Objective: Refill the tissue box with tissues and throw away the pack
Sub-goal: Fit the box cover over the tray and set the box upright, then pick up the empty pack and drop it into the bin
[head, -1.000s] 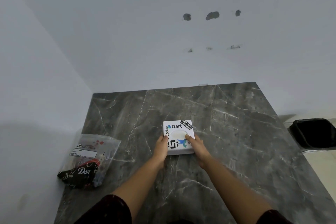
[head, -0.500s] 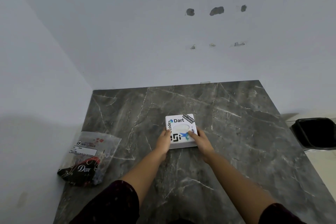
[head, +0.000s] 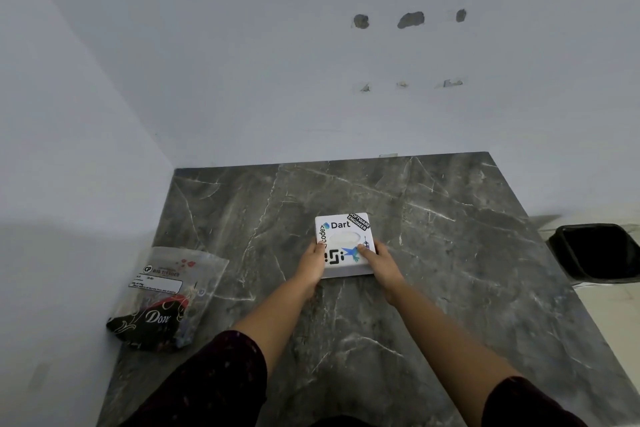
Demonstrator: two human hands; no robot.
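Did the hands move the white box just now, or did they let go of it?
Barely anything changed. The left hand and right hand keep holding the tissue box by its near corners, and it may have slid slightly farther away on the table; the camera also shifted. The tissue pack and the bin stayed where they were.

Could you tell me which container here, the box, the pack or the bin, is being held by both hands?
The white stickered tissue box; the tissue pack and black bin sit untouched.

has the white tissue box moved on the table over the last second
Yes. The tissue box slid away from the person toward the back wall, judged against the marble veins of the table.
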